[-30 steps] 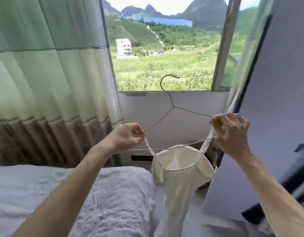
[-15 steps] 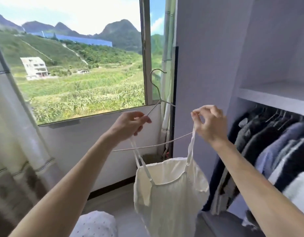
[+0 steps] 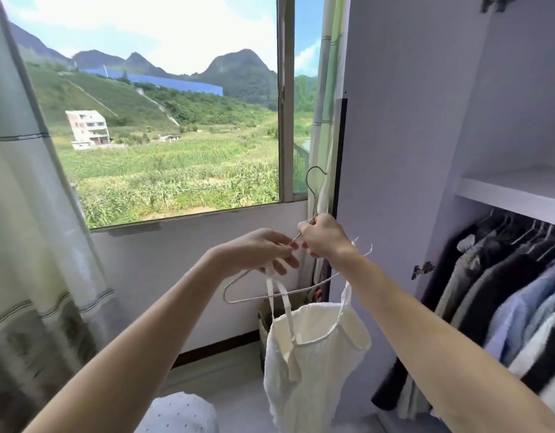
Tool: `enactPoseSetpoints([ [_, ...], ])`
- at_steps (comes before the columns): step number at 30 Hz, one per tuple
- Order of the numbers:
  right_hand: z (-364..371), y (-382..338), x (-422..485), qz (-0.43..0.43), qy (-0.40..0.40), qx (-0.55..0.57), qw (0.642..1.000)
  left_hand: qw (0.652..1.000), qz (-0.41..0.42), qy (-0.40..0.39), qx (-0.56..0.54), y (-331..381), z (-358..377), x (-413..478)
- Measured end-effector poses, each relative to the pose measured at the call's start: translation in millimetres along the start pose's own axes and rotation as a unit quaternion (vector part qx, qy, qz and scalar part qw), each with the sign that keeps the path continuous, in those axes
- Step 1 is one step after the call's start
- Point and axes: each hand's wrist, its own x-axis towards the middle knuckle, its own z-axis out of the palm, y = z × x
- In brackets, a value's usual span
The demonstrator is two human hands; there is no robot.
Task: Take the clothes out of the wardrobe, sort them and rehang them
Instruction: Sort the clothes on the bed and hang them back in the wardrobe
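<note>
Here, in the head view, both hands pinch a thin wire hanger (image 3: 270, 295) near its neck: the left hand (image 3: 263, 254) also closed on a strap, the right hand (image 3: 324, 237) on the wire. The white camisole (image 3: 313, 364) dangles below, probably light, limp and slippery; the hook is the safest hold. The open wardrobe (image 3: 513, 195) to the right looks crowded along its rail.

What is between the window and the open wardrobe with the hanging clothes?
In the head view, a pale green curtain hangs between the window and the wardrobe; the wire hanger hook shows in front of it.
</note>
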Motion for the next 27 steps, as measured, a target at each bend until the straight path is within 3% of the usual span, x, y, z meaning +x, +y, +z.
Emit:
enactPoseSetpoints([
  [3, 3, -6, 13, -0.028, -0.072, 0.024, 0.997, 0.999, -0.025, -0.018, -0.037, -26, -20, -16],
  [5, 2, -8, 22, -0.05, -0.111, 0.023, 0.992, 0.994, -0.048, 0.049, -0.08, -51, -23, -21],
  [8, -3, -11, 36, -0.096, -0.139, -0.021, 0.985, 0.977, -0.115, 0.168, -0.057, -100, -12, -19],
  [12, -12, -22, 45, -0.164, -0.135, -0.025, 0.977, 0.971, -0.206, 0.116, -0.026, -147, 30, -14],
  [14, -15, -25, 46, -0.19, -0.118, -0.008, 0.975, 0.97, -0.197, 0.133, -0.055, -156, 56, -8],
  [18, -19, -23, 43, -0.209, -0.103, 0.067, 0.97, 0.947, -0.152, 0.259, -0.115, -166, 98, 13],
  [23, -40, 0, 36, -0.21, -0.068, 0.081, 0.972, 0.944, -0.154, 0.293, 0.022, -152, 115, 42],
  [27, -68, 31, 38, -0.187, -0.022, 0.027, 0.982, 0.945, -0.134, 0.295, 0.038, -151, 113, 60],
])
